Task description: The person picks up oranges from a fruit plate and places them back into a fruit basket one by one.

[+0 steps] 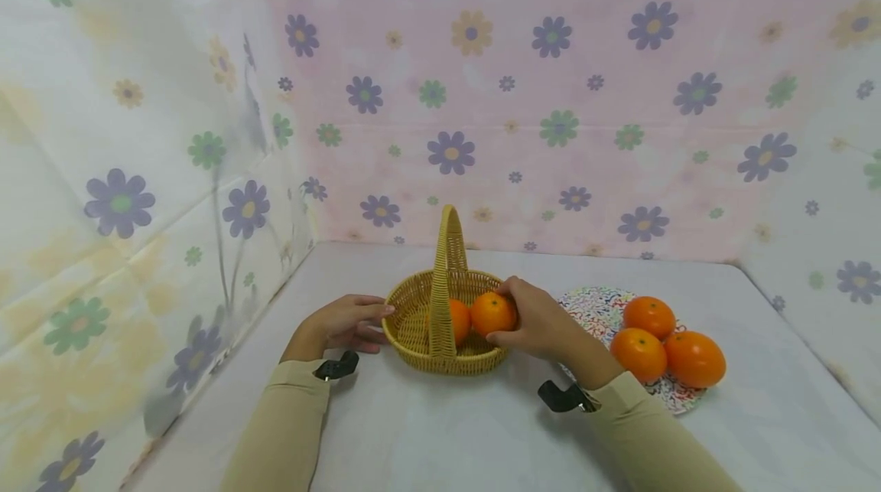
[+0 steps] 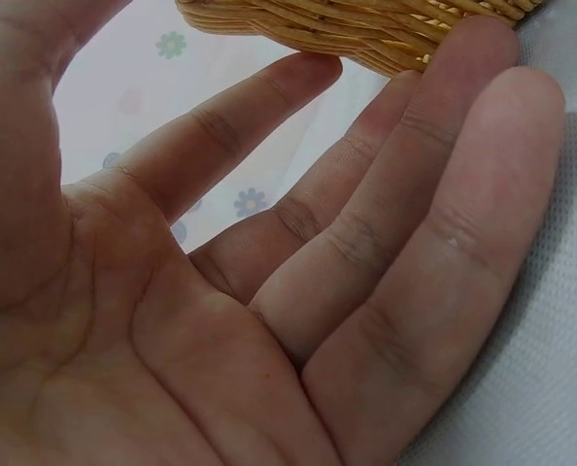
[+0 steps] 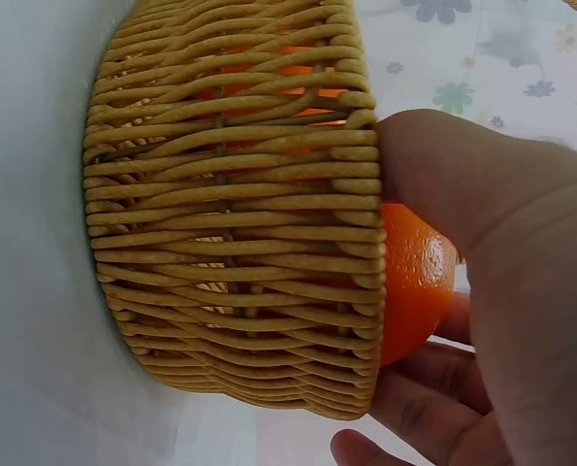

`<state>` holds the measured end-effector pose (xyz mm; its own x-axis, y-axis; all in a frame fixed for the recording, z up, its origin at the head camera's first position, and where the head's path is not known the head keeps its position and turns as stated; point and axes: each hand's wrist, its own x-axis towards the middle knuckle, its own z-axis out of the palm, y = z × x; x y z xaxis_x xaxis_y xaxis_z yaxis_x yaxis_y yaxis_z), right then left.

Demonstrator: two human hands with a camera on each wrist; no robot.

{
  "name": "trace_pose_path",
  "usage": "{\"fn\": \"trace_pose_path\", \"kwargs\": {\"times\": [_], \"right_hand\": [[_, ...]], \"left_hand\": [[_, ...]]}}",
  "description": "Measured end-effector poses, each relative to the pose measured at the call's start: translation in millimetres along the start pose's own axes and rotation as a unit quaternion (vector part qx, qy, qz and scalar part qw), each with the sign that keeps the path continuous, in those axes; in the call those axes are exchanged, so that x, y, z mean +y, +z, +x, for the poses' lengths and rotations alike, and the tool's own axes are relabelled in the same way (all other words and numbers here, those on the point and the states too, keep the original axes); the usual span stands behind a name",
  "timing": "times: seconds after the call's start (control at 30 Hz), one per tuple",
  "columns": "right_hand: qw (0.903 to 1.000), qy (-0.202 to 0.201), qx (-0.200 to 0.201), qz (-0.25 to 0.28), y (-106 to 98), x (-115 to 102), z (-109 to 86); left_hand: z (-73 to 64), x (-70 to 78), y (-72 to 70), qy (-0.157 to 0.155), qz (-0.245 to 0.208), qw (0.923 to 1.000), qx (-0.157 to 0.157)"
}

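Observation:
A yellow wicker basket [image 1: 413, 355] with a tall arched handle [image 1: 441, 278] stands on the table. Inside it, partly hidden by the handle, lies one orange [image 1: 460, 321]. My right hand [image 1: 540, 321] grips a second orange [image 1: 492, 314] at the basket's right side. In the right wrist view that orange [image 3: 417, 282] shows just above the woven rim, between thumb and fingers. At the basket's left side is my left hand [image 1: 349, 321], its fingertips right at the rim. The left wrist view shows its palm facing up with fingers [image 2: 366, 233] extended beneath the wicker.
To the right, a plate with a multicoloured speckled pattern [image 1: 592, 307] carries three oranges [image 1: 640, 354]. A white cloth covers the table [image 1: 440, 431]. Flower-printed sheets [image 1: 509, 102] hang behind and along both sides.

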<state>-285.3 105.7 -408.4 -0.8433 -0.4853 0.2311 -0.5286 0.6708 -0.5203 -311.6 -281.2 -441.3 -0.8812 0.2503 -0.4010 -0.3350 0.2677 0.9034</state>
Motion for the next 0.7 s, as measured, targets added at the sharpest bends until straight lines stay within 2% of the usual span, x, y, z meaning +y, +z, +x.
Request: {"fn": "trace_pose_path", "kwargs": {"times": [0.7], "right_hand": [[0.9996,0.027,-0.014,-0.001,7.8,-1.5,1.7]], "left_hand": [[0.2,0.3,-0.9,0.002,-0.002,0.9999,-0.01]]}}
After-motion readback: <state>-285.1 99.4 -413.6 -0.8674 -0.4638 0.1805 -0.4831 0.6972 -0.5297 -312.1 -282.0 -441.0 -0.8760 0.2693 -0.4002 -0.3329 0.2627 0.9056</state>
